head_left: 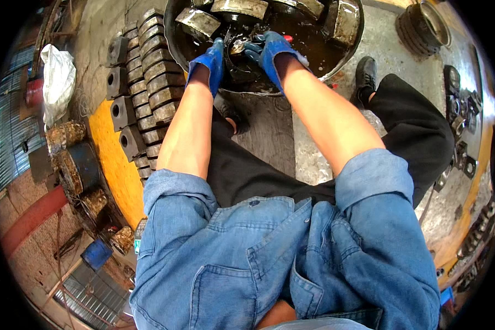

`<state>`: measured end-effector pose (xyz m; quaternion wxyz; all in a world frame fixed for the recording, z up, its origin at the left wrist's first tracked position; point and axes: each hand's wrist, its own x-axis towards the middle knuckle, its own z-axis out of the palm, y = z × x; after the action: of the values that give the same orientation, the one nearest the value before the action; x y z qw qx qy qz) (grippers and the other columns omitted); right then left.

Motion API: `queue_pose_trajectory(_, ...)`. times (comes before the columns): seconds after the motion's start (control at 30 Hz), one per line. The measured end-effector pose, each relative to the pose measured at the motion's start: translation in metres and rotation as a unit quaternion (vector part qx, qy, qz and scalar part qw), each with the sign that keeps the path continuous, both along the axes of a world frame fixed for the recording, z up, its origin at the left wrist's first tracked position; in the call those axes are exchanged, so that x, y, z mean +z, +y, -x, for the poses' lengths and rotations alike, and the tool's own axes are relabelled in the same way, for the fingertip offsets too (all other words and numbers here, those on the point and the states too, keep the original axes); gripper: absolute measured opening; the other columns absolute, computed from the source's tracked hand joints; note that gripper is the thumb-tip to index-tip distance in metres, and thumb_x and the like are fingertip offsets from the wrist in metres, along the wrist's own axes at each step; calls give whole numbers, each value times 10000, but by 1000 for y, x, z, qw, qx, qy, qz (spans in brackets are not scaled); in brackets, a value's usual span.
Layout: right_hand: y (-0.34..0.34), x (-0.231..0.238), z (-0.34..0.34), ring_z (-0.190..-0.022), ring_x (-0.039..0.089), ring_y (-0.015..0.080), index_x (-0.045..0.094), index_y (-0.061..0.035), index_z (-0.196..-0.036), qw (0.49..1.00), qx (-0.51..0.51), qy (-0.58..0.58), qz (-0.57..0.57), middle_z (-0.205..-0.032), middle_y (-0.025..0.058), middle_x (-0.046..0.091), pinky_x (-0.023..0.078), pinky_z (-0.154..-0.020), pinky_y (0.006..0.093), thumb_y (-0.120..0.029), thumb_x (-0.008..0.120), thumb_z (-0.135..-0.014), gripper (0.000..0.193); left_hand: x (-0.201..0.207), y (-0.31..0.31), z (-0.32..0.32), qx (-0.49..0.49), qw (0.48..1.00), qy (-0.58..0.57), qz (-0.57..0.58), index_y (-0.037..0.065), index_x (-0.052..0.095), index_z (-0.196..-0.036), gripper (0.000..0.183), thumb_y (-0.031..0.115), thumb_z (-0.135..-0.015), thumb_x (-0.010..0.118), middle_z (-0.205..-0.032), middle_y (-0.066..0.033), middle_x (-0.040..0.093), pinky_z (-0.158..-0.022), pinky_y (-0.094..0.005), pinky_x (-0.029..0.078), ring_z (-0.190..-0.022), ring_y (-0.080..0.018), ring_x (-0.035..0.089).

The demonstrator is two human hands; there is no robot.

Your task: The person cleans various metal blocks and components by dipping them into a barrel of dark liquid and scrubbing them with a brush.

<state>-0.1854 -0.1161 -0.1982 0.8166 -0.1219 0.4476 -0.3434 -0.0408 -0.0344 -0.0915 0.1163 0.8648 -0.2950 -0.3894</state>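
Observation:
Both my hands wear blue gloves and work over a round metal basin [346,65] of dark brown liquid. My left hand [209,59] grips the left side of a dark, wet, curved metal part [245,70] low in the basin; its fingertips are mostly hidden. My right hand [269,52] is at the part's other side with fingers curled inward, closed on something I cannot make out. Between the hands shows a small pale, yellowish patch [237,48]. A small red piece [287,38] sticks out beside my right hand.
Thick curved metal blocks [198,23] rest along the basin's far side, another block [342,22] at its right. Rows of stacked metal parts [162,82] stand to the left, near a white sack [58,82]. Metal rings [422,28] stand at far right; small parts [462,110] lie below.

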Motion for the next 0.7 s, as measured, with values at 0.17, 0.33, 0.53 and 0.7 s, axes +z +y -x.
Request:
queue_pose_trajectory(0.17,11,56,-5,-866,757,304,653,-19,-1128,992,115,44,-9,-994,167,735,641,-781,411,-159,513,-1026,223,-20,22,-34,32,998,33,30,69,398,-1592,888,733,-1004,391,-1677,-178,338,-1251,-392,262,-1549,-306,337)
queue_pose_trajectory(0.33,-3,-28,23,-1064,741,339,651,20,-1252,839,232,341,354,-1145,208,744,617,-882,421,-136,615,-1007,292,5,11,-7,-41,999,2,32,50,388,-1594,941,771,-990,359,-1670,-197,344,-1255,-387,249,-1552,-315,327)
queue_pose_trajectory(0.53,-32,-55,9,-1067,734,326,606,54,-1281,980,117,59,152,-1209,229,699,611,-959,440,-146,619,-1010,336,-2,-10,2,-13,999,40,6,66,366,-1606,912,754,-1008,329,-1664,-176,365,-1247,-401,260,-1543,-335,342)
queue_pose_trajectory(0.7,-17,10,-16,-928,758,265,681,29,-1243,969,243,27,27,-1158,195,742,644,-794,361,-199,673,-976,351,-3,15,-17,-12,999,40,11,64,381,-1599,888,735,-1021,320,-1657,-185,372,-1243,-406,265,-1535,-336,356)
